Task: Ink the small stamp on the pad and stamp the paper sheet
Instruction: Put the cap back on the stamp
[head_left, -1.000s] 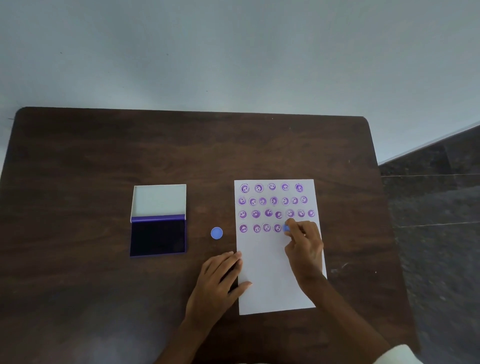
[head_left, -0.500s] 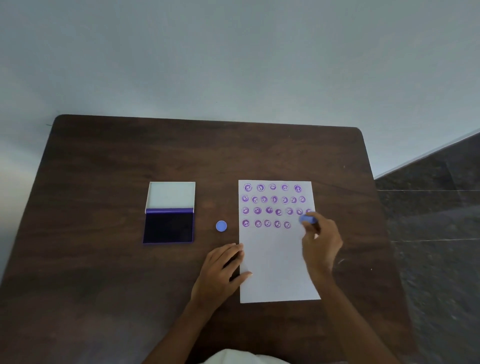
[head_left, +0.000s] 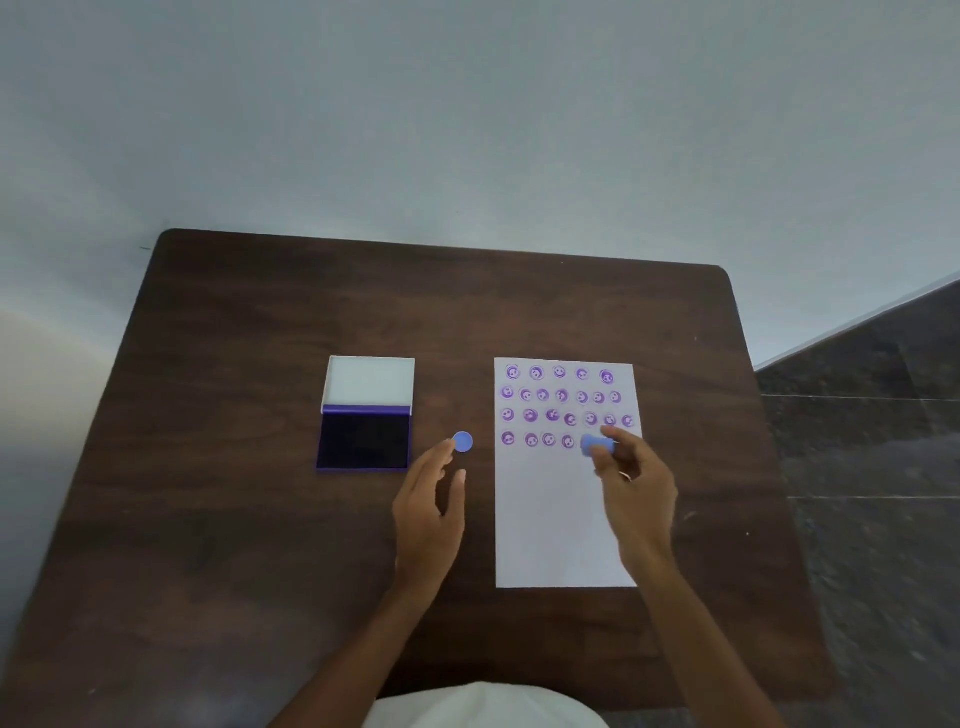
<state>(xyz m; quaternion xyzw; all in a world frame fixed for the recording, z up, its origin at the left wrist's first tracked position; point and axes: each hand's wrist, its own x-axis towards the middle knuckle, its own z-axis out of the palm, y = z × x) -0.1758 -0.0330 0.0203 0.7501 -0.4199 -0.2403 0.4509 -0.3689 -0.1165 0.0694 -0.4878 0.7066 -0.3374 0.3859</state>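
A white paper sheet (head_left: 561, 519) lies on the dark wooden table (head_left: 260, 545), its upper part covered with several rows of purple round prints. My right hand (head_left: 631, 483) hovers over the sheet's fourth row and pinches the small blue stamp (head_left: 597, 445), which lies sideways in the fingers. The ink pad (head_left: 363, 440) sits open at the left, its white lid (head_left: 370, 382) folded back. A small blue round cap (head_left: 463, 442) rests between pad and sheet. My left hand (head_left: 431, 512) is open, its fingertips just beside the cap.
The table's far edge meets a pale wall (head_left: 467, 130). A dark tiled floor (head_left: 872, 467) shows to the right of the table. A white garment (head_left: 483, 709) appears at the bottom edge.
My left hand has come off the sheet's left edge and moved up toward the blue cap. My right hand has lifted the stamp from the paper and turned it sideways.
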